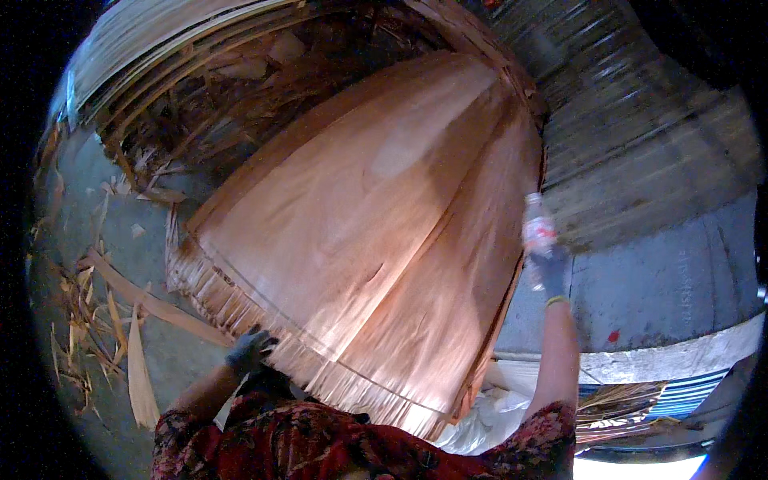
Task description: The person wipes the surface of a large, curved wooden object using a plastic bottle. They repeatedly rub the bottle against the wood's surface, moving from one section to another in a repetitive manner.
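Note:
My right hand (550,266), in a grey glove, is wrapped round a clear plastic bottle (538,222) with a red and white label. The bottle stands out slightly blurred beside the right edge of a big stack of reddish-brown wood veneer sheets (344,216). At the stack's near left edge is my left hand (253,349), also gloved in grey. Its fingers look apart with nothing in them; whether they touch the ragged sheet ends is unclear. A dark line runs across the top sheet close to its near end.
Veneer scraps (142,376) litter the floor at left. Broken veneer pieces (264,72) lie behind the stack. On the right are a grey panel surface (664,296) and a ribbed, worn surface (640,160). White plastic sheeting (480,424) and a blue striped cloth (692,394) show at lower right.

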Demonstrator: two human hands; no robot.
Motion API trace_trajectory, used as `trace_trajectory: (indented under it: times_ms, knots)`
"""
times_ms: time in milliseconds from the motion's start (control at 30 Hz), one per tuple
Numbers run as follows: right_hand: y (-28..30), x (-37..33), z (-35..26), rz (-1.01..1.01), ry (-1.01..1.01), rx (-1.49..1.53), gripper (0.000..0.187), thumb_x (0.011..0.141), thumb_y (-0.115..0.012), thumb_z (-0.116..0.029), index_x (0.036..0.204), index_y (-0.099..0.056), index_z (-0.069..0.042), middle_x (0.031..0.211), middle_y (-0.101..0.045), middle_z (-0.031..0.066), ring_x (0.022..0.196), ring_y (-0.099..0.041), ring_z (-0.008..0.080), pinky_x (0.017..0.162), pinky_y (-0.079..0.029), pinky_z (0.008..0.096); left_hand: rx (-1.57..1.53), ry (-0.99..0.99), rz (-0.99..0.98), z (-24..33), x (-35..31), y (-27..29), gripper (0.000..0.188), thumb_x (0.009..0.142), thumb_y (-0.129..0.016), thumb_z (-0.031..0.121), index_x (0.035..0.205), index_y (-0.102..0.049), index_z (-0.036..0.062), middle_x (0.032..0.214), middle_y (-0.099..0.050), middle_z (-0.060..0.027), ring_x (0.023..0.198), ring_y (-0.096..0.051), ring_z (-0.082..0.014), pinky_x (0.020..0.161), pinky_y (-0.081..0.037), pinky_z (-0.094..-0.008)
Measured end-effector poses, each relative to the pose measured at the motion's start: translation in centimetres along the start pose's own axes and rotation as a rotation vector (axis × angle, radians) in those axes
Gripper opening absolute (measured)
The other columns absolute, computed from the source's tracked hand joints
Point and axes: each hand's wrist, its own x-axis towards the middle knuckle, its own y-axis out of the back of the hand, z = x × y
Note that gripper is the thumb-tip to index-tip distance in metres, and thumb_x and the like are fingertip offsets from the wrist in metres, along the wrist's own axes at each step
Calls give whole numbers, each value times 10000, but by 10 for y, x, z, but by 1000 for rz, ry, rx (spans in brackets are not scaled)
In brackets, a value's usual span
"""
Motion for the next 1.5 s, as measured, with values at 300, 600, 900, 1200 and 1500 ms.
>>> trace_trajectory:
  times_ms: [300, 600, 900, 1200, 1500]
  knots:
    - [22, -65, -9, -96, 156, -312, 481, 590, -721, -406, 885, -569, -58, 809, -595, 134, 720, -570, 311, 637, -464, 389, -58, 115, 465, -78, -111, 173, 513, 823, -524, 257, 1276, -288, 209, 897, -555, -36, 824, -582, -206, 641, -392, -396]
    - [49, -94, 19, -86, 715, -574, 434, 649, -683, -389, 936, -556, -89, 831, -561, 120, 772, -558, 293, 658, -464, 376, -180, 328, 797, -21, -170, 177, 630, 805, -537, 247, 1347, -221, 185, 857, -565, -54, 768, -586, -222, 611, -369, -401]
    - [203, 6, 81, 165, -177, -855, 534, 555, -727, -392, 904, -555, -26, 865, -602, 211, 827, -586, 361, 698, -470, 422, 64, 243, 443, 49, -98, 67, 679, 794, -581, 240, 1361, -223, 133, 901, -573, -45, 829, -601, -225, 716, -388, -395]
    - [102, -295, 100, -641, -12, -710, 547, 582, -694, -426, 971, -565, -64, 851, -608, 154, 774, -592, 329, 680, -460, 436, 114, 430, 454, 17, -114, 116, 712, 806, -591, 279, 1372, -192, 116, 968, -569, -67, 884, -589, -223, 761, -369, -419]
    - [104, -189, 122, -289, -28, -723, 505, 647, -689, -318, 1073, -539, -94, 877, -608, 149, 810, -592, 322, 690, -476, 405, 254, 344, 362, 63, -89, 50, 714, 814, -589, 270, 1377, -183, 96, 991, -572, -79, 884, -588, -224, 771, -371, -391]
